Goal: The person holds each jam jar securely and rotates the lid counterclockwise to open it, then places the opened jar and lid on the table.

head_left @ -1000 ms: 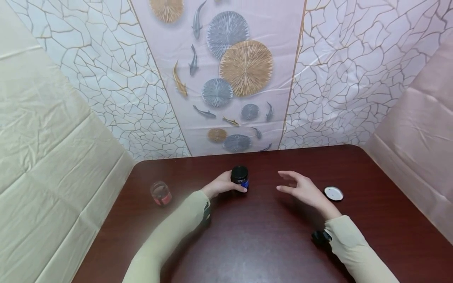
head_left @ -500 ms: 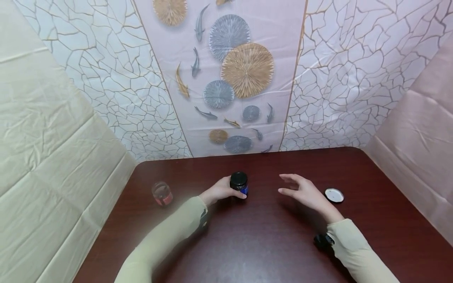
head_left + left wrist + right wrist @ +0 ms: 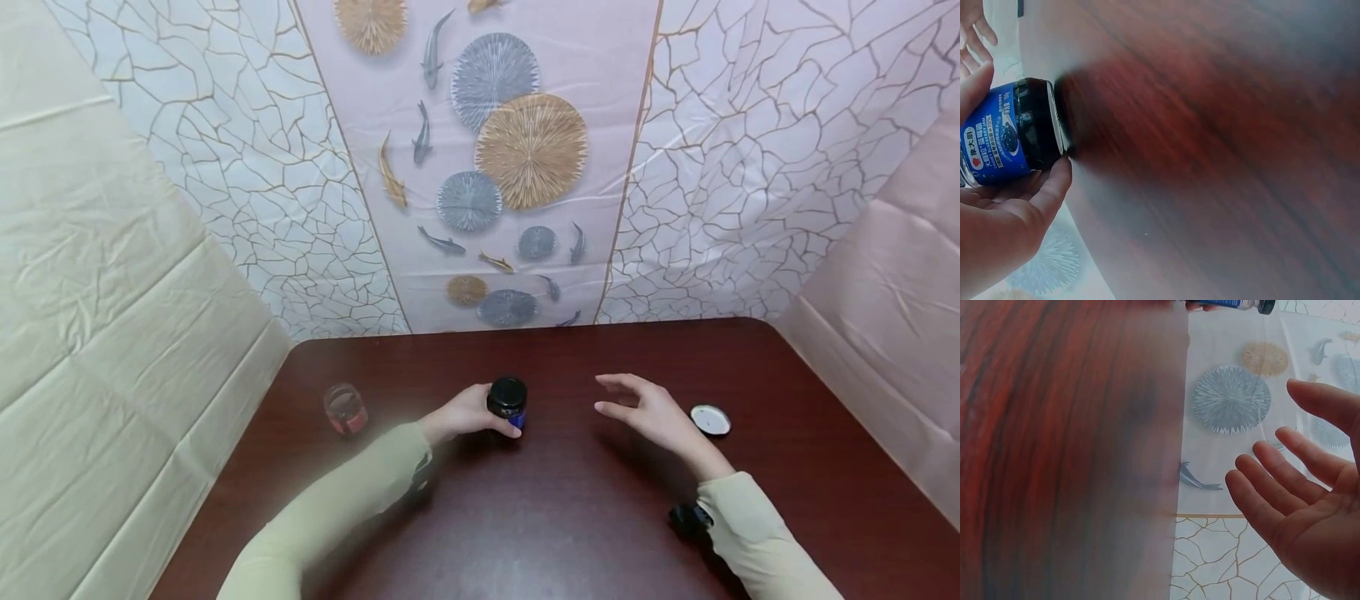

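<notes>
My left hand (image 3: 461,414) grips a small glass jar (image 3: 507,398) with a black lid and a blue label, near the middle of the table. In the left wrist view the jar (image 3: 999,136) shows dark contents, with the thumb on one side and fingers on the other. Its base is close to the tabletop; whether it touches I cannot tell. To the right, my right hand (image 3: 651,412) hovers over the table with fingers spread and bent slightly, holding nothing. The right wrist view shows this right hand (image 3: 1310,519) palm-on, apart from the jar.
A clear jar (image 3: 346,409) with a red label stands at the table's left. Right of my right hand lies a loose lid (image 3: 710,420), white inside facing up. The dark red table (image 3: 525,525) has patterned cloth (image 3: 465,117) behind and cloth walls at both sides.
My left hand has brought the blue-labelled jar a little nearer to me across the table. My right hand stays in nearly the same place and pose. The head view has shifted slightly.
</notes>
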`<act>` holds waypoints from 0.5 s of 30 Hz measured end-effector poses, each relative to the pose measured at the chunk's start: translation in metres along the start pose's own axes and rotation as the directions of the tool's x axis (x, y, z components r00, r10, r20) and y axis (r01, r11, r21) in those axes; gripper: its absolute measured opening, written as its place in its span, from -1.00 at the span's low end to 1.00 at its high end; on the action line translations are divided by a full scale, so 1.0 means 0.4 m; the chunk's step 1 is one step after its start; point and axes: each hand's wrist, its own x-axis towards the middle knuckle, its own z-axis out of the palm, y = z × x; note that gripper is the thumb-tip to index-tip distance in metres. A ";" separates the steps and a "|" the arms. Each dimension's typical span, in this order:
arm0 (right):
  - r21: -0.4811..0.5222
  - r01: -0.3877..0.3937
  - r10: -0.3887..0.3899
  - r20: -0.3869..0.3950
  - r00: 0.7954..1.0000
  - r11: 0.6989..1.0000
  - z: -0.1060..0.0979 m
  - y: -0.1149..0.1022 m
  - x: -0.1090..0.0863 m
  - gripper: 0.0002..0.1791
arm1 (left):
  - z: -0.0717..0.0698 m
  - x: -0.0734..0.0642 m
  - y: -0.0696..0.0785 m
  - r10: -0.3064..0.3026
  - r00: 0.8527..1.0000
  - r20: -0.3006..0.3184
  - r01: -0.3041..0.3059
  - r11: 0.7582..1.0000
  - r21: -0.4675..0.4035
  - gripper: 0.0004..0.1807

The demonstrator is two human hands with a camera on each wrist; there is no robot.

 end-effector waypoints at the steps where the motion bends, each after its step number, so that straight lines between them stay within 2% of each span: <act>1: -0.003 -0.001 0.001 0.002 1.000 1.000 -0.001 -0.001 -0.001 -0.37 | 0.000 -0.004 0.003 0.003 1.000 0.004 -0.003 1.000 0.017 -0.28; 11: -0.014 -0.008 0.009 0.026 1.000 1.000 -0.005 -0.005 -0.011 -0.41 | -0.001 -0.041 0.038 0.008 0.998 0.059 -0.012 0.998 0.064 -0.42; 15: -0.003 -0.005 0.005 0.046 0.999 1.000 -0.005 0.004 -0.015 -0.43 | -0.009 -0.051 0.065 0.014 0.997 0.079 -0.022 0.994 0.104 -0.45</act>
